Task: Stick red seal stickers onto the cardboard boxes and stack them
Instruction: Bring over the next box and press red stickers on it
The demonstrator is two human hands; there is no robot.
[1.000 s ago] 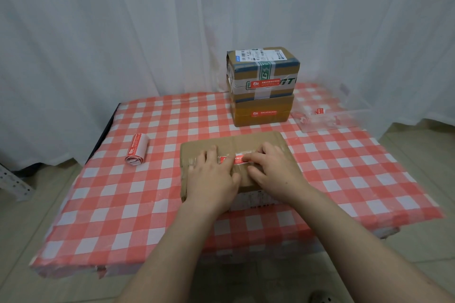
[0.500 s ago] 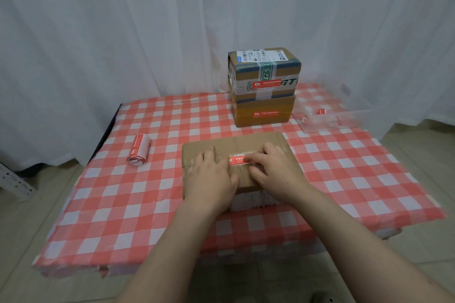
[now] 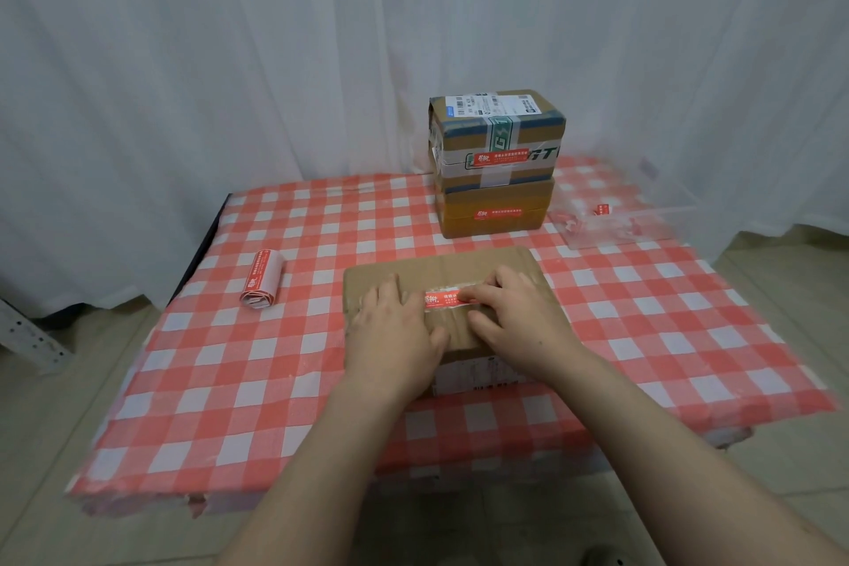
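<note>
- Two boxes look finished: the top box (image 3: pixel 496 138) sits on the lower box (image 3: pixel 494 211) at the table's far side, each with a red sticker on its front.
- Your third box (image 3: pixel 441 264) lies before you with a red seal sticker (image 3: pixel 443 298) across its top; I judge stacking it is what remains.
- Your left hand (image 3: pixel 390 331) rests flat on it, fingers spread; your right hand (image 3: pixel 519 317) presses the sticker with its fingertips, grasping nothing.
- Your clear tray (image 3: pixel 643 225), far right, holds small red-and-white scraps; the sticker roll (image 3: pixel 262 283) lies left.
</note>
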